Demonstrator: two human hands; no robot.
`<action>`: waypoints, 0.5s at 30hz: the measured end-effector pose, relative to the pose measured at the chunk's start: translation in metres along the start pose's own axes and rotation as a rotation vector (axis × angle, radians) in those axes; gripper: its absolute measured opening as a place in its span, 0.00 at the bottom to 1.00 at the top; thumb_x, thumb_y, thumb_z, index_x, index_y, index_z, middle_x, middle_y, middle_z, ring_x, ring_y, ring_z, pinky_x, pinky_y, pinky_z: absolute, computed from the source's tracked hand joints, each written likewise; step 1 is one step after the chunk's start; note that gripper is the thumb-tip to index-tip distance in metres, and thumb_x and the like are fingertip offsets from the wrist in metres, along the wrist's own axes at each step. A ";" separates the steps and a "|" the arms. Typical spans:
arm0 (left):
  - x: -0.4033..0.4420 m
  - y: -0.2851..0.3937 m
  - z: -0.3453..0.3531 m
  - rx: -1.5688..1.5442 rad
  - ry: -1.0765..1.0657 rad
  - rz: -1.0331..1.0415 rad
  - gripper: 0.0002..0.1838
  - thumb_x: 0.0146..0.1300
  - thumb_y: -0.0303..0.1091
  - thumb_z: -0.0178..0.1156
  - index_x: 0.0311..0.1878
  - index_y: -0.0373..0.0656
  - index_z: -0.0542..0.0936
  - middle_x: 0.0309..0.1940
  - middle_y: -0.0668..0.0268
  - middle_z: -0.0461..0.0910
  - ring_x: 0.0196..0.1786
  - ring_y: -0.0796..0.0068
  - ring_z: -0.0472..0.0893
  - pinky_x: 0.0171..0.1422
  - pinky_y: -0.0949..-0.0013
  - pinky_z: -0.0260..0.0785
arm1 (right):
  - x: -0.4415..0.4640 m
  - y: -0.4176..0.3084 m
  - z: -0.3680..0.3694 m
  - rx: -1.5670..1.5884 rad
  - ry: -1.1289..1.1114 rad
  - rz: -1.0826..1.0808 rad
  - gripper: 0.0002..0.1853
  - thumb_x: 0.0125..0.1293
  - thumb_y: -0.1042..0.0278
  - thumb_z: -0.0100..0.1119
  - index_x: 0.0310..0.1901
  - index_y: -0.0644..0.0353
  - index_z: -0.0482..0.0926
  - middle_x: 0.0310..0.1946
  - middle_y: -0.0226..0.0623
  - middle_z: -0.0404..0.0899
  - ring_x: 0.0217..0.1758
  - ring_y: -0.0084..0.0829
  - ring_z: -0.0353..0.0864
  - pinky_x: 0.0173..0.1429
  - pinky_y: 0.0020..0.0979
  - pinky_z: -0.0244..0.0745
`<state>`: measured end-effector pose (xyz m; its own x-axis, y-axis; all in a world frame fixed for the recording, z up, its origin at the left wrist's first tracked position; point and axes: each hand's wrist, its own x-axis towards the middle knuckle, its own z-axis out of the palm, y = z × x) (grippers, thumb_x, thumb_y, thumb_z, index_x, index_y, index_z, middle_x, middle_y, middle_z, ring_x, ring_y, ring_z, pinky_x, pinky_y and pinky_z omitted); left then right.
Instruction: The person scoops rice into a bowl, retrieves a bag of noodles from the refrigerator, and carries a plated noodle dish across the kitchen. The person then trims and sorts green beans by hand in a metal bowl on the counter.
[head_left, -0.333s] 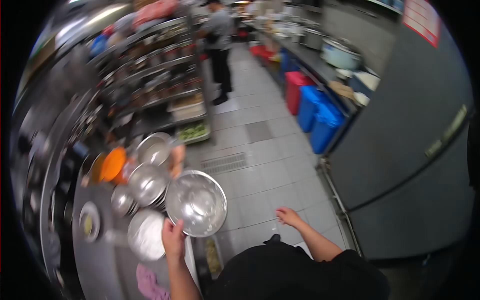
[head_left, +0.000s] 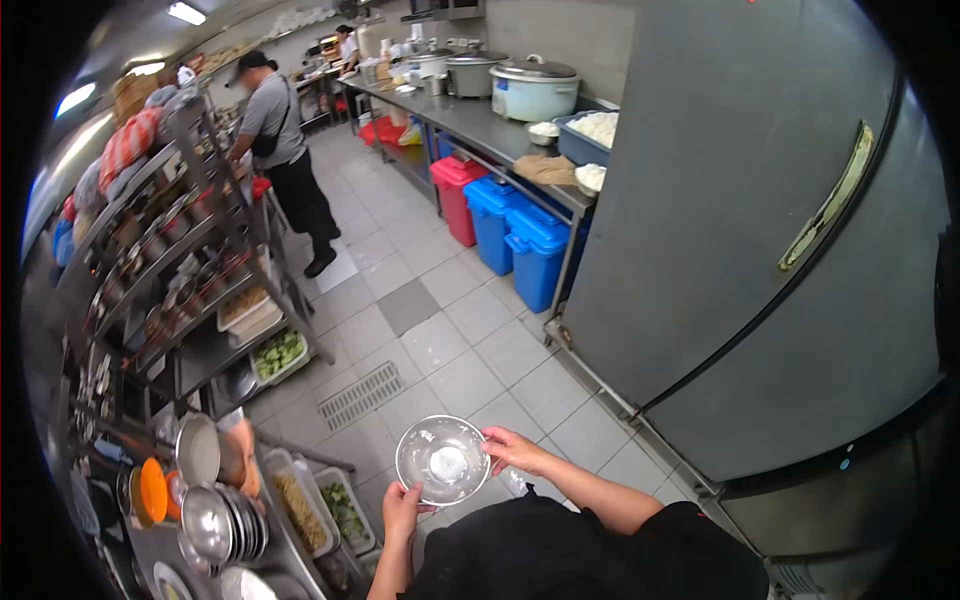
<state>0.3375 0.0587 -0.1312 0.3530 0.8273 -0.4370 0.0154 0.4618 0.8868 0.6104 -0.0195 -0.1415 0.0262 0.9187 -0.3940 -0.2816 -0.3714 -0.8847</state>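
Note:
A shiny metal mixing bowl (head_left: 443, 460) is held in front of my body, over the tiled floor. Its inside carries whitish smears and a pale patch at the bottom. My left hand (head_left: 402, 512) grips the rim at the lower left, thumb on top. On the right side of the rim, my right hand (head_left: 508, 450) has its fingers closed on the edge. To the left, a stack of metal bowls (head_left: 212, 523) lies on the steel counter (head_left: 290, 545), beside an orange bowl (head_left: 153, 490).
A large grey refrigerator (head_left: 740, 230) stands at the right. Lidded blue bins (head_left: 538, 255) and a red bin (head_left: 458, 190) line the steel table (head_left: 470, 125). A person (head_left: 285, 150) stands by the shelving rack (head_left: 170, 240) at the left. A drain grate (head_left: 360, 395) lies in the floor.
My view has turned to the right, toward the refrigerator. The bowl has come away from the counter to in front of me. My right hand, earlier free, now holds its rim too.

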 end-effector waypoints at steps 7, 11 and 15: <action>0.119 0.043 0.095 0.004 -0.196 0.004 0.17 0.70 0.37 0.57 0.53 0.38 0.67 0.54 0.54 0.74 0.48 0.64 0.81 0.36 0.64 0.83 | 0.064 -0.044 -0.101 -0.107 0.256 -0.106 0.24 0.68 0.64 0.56 0.62 0.64 0.68 0.39 0.39 0.80 0.31 0.26 0.82 0.34 0.27 0.81; 0.236 0.045 0.138 -0.101 -0.447 -0.148 0.31 0.74 0.49 0.51 0.70 0.36 0.60 0.61 0.54 0.73 0.60 0.59 0.77 0.58 0.51 0.76 | 0.110 -0.083 -0.154 -0.088 0.346 -0.207 0.21 0.68 0.68 0.56 0.61 0.63 0.70 0.39 0.39 0.80 0.32 0.26 0.82 0.36 0.27 0.81; 0.345 0.082 0.207 -0.153 -0.535 -0.212 0.33 0.74 0.49 0.52 0.71 0.37 0.59 0.64 0.54 0.71 0.63 0.59 0.75 0.65 0.49 0.69 | 0.128 -0.145 -0.221 0.029 0.412 -0.111 0.20 0.72 0.62 0.55 0.61 0.62 0.71 0.40 0.41 0.81 0.37 0.29 0.84 0.43 0.31 0.82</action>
<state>0.6539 0.3161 -0.1785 0.7800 0.4540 -0.4307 0.0160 0.6735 0.7390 0.8666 0.1224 -0.1190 0.4374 0.8204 -0.3682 -0.2821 -0.2635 -0.9225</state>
